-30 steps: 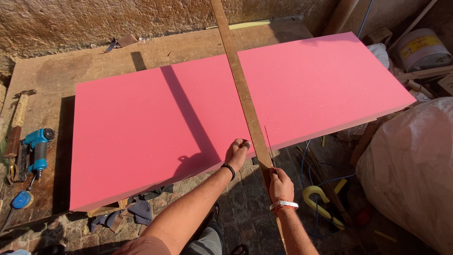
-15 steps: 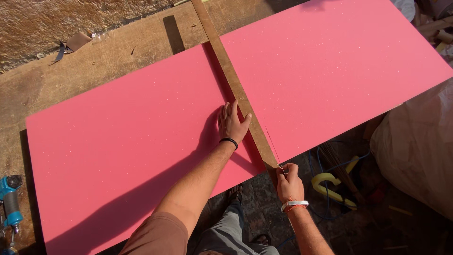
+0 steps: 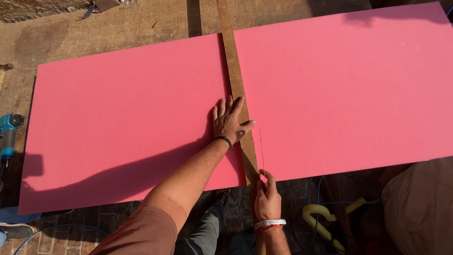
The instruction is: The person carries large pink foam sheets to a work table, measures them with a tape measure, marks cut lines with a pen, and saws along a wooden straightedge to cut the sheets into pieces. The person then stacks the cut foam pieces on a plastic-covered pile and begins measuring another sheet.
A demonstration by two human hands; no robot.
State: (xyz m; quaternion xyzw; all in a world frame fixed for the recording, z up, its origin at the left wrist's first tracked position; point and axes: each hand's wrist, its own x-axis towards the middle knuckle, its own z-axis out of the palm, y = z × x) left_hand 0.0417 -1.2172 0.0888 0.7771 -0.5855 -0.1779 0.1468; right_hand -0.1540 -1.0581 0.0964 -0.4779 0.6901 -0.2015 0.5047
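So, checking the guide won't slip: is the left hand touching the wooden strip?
Touching. The head view shows the left hand spread flat, thumb and palm pressing on the wooden strip.

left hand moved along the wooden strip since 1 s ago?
Yes. The left hand has gone from the pink board's near edge further up the wooden strip, now pressing flat, well inside that edge.

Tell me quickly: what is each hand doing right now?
Left hand: open, pressed flat on the wooden strip.
Right hand: closed at the pink board edge; contents unclear.
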